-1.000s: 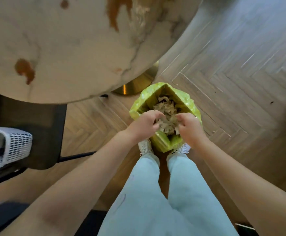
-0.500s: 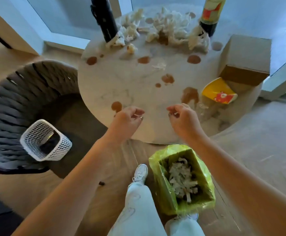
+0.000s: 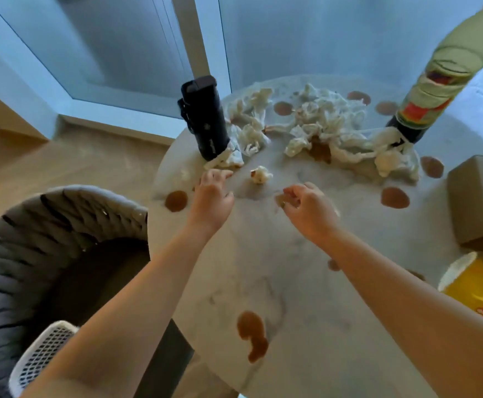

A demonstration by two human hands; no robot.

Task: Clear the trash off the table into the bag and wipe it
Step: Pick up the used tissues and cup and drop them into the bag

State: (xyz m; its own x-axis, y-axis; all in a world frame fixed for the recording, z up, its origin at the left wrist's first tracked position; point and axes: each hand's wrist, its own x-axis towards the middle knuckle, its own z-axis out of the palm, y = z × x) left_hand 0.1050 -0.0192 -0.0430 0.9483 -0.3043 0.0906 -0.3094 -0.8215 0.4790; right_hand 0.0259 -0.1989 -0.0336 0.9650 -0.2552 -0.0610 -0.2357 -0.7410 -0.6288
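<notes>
A round white marble table [image 3: 306,282] carries several brown spills, one large stain [image 3: 253,334] near me. Crumpled white tissues [image 3: 329,130] lie heaped across its far side. A small tissue ball [image 3: 260,174] sits alone between the heap and my hands. My left hand [image 3: 213,198] hovers over the table with loosely spread fingers, just short of a tissue [image 3: 226,159] by the black bottle. My right hand [image 3: 309,208] hangs over the table with fingers loosely curled, holding nothing. The trash bag is out of view.
A black bottle [image 3: 206,119] stands at the table's far left, a tall green bottle [image 3: 432,81] at far right. A cardboard box [image 3: 481,199] and a yellow paper cup [image 3: 475,285] lie on the right. A grey woven chair [image 3: 48,239] holds a white mesh basket [image 3: 42,354].
My hands left the green bag on the floor and rose over the table toward the tissues. The view swung up from the floor to the tabletop.
</notes>
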